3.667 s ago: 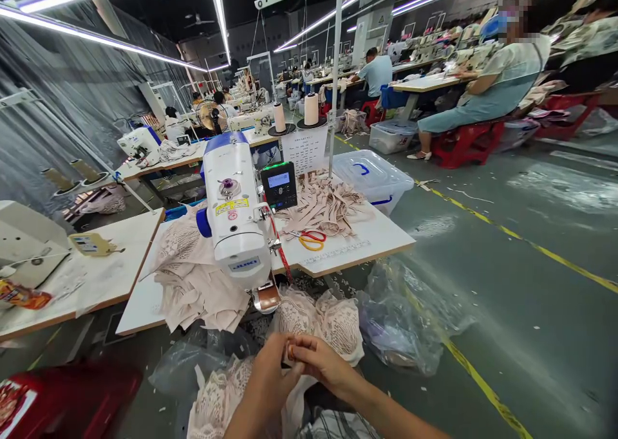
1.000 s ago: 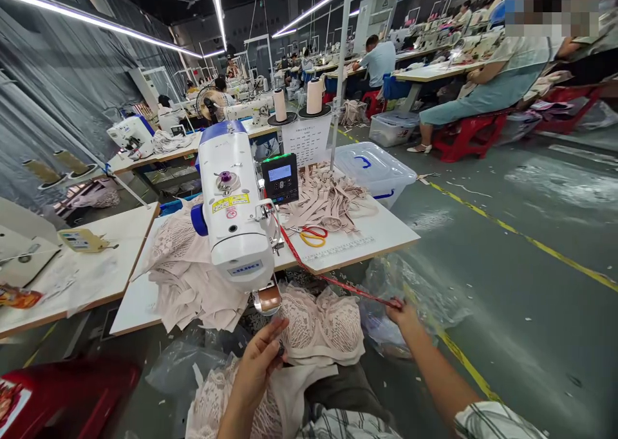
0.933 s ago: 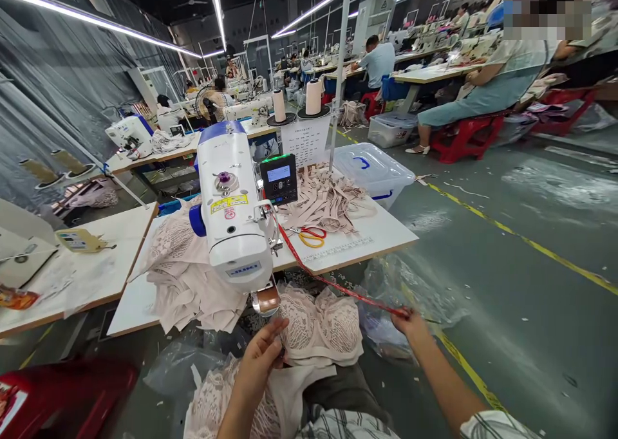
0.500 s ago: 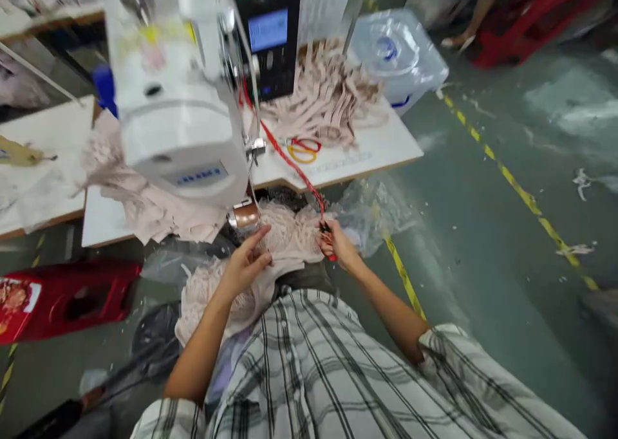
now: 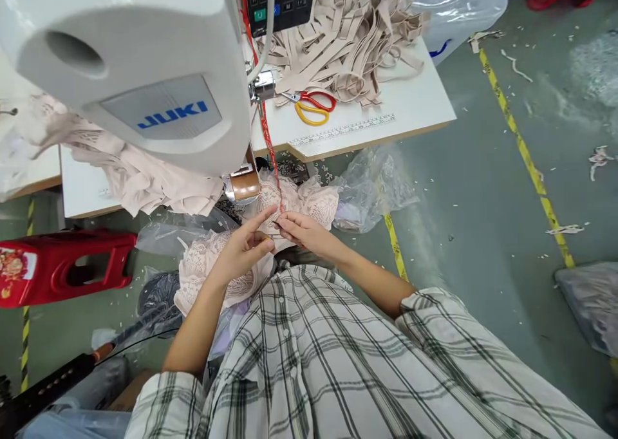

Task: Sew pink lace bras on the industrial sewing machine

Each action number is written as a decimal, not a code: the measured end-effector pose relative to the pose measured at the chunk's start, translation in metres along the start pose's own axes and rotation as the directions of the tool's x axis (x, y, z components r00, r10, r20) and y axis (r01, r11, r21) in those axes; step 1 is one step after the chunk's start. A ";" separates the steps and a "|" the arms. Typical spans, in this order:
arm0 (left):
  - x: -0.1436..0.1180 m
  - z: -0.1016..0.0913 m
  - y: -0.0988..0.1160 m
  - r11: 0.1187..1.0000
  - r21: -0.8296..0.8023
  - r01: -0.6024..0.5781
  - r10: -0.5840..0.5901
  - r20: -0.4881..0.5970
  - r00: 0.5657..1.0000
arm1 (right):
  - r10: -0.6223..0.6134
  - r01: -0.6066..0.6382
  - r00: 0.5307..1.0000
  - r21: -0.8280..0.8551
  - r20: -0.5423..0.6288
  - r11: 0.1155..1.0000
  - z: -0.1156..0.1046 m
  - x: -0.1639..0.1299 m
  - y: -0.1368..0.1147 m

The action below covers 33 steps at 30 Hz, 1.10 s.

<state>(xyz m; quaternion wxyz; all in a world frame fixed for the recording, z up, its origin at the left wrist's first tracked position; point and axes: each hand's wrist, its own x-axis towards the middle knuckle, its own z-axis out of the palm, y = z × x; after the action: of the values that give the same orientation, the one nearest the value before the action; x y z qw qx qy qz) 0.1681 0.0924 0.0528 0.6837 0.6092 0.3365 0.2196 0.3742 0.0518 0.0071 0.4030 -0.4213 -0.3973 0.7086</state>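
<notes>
My right hand (image 5: 306,233) is closed around small thread snips (image 5: 277,224), mostly hidden by the fingers; a dark tip shows. A red cord (image 5: 268,144) runs from the sewing machine down to this hand. Close by on the left, my left hand (image 5: 244,249) has its thumb and index finger apart, with nothing visible between them. Under and beyond both hands lies a pale pink lace bra (image 5: 321,202), partly beneath the machine's copper-coloured end (image 5: 244,185). More pink lace cups (image 5: 200,265) rest below my left forearm.
The white JUKI sewing machine head (image 5: 145,59) looms over the left. Red-and-yellow scissors (image 5: 316,107) lie on the white table (image 5: 347,133) near a heap of beige straps (image 5: 338,46). Pink fabric pieces (image 5: 149,175) hang left. A red stool (image 5: 62,265) stands on the floor.
My right hand has moved left with the snips, close to my left hand, and the cord now hangs steeper. The view has shifted nearer to the machine.
</notes>
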 end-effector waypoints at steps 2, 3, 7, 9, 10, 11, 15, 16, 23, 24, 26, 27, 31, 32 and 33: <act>-0.001 -0.002 0.004 1.000 -0.013 -0.019 0.019 -0.015 1.000 | 0.024 -0.024 0.999 0.010 -0.044 1.000 -0.006 -0.001 0.003; -0.001 -0.002 0.005 1.000 -0.017 -0.023 0.023 -0.016 1.000 | 0.047 -0.046 0.998 0.012 -0.044 0.999 -0.007 -0.002 0.004; 0.001 -0.003 0.007 1.000 0.011 -0.010 0.010 0.019 1.000 | 0.074 -0.071 0.996 -0.044 0.055 0.997 -0.003 -0.002 0.002; 0.002 -0.003 0.005 0.999 0.041 0.005 -0.007 0.043 0.999 | 0.025 -0.020 0.996 -0.057 0.087 0.998 0.001 0.001 -0.001; 0.002 -0.003 0.005 0.999 0.051 0.011 -0.014 0.054 0.998 | -0.003 0.008 0.996 -0.058 0.084 0.998 0.002 0.003 -0.002; 0.002 -0.003 0.004 0.998 0.057 0.016 -0.019 0.060 0.998 | -0.022 0.027 0.997 -0.060 0.070 0.998 0.002 0.005 -0.003; -0.001 -0.007 0.004 1.000 0.023 -0.015 0.014 0.042 0.999 | 0.027 -0.023 0.996 0.056 -0.080 0.998 -0.010 0.006 0.005; -0.002 -0.008 0.005 1.000 0.010 -0.025 0.024 0.035 0.999 | 0.063 -0.051 0.993 0.121 -0.099 0.991 -0.013 0.006 0.008; -0.003 -0.010 0.001 0.999 -0.011 -0.032 0.033 0.028 0.999 | 0.205 -0.207 0.978 0.250 0.035 0.946 0.001 0.002 0.017; -0.003 -0.009 0.001 1.000 -0.009 -0.030 0.030 0.028 0.999 | 0.203 -0.211 0.977 0.251 0.059 0.944 0.005 0.002 0.015; -0.004 -0.008 0.000 1.000 -0.007 -0.018 0.018 0.026 0.999 | 0.202 -0.215 0.976 0.259 0.076 0.942 0.012 0.004 0.010; -0.004 -0.008 0.000 1.000 -0.005 -0.010 0.010 0.025 1.000 | 0.202 -0.216 0.976 0.262 0.079 0.940 0.015 0.005 0.008; -0.007 -0.009 0.001 0.999 0.031 0.016 -0.017 0.027 0.999 | 0.194 -0.204 0.979 0.233 0.068 0.951 0.018 0.009 0.006; -0.008 -0.009 0.000 0.999 0.045 0.019 -0.020 0.028 0.999 | 0.187 -0.198 0.980 0.218 0.071 0.956 0.018 0.010 0.006; -0.008 -0.009 0.000 0.998 0.061 0.022 -0.023 0.029 0.999 | 0.177 -0.189 0.981 0.202 0.075 0.961 0.018 0.012 0.007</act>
<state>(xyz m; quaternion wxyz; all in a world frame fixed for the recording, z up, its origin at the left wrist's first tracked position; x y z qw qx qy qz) 0.1562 0.0932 0.0541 0.6722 0.6292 0.3395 0.1924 0.3520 0.0556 0.0032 0.3662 -0.3916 -0.2916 0.7921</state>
